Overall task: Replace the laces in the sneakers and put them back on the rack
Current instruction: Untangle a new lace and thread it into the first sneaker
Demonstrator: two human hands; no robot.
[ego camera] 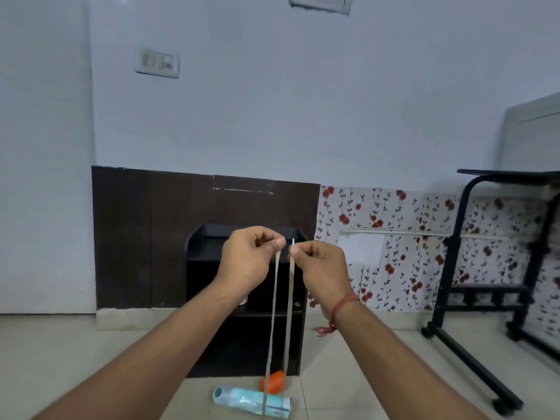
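Note:
Both ends of a flat white shoelace (274, 304) are held up in front of me, its two strands hanging straight down out of the bottom of the view. My left hand (250, 259) pinches the left end between thumb and forefinger. My right hand (321, 265) pinches the right end, whose tip sticks up above the fingers. Behind the hands stands a black shoe rack (206, 247) against the wall. No sneaker is in view.
A light green cylindrical pack (251, 401) lies on the tiled floor below the hands, with an orange object (272, 381) behind it. A black wheeled table frame (472, 286) stands at the right. A red thread band circles my right wrist.

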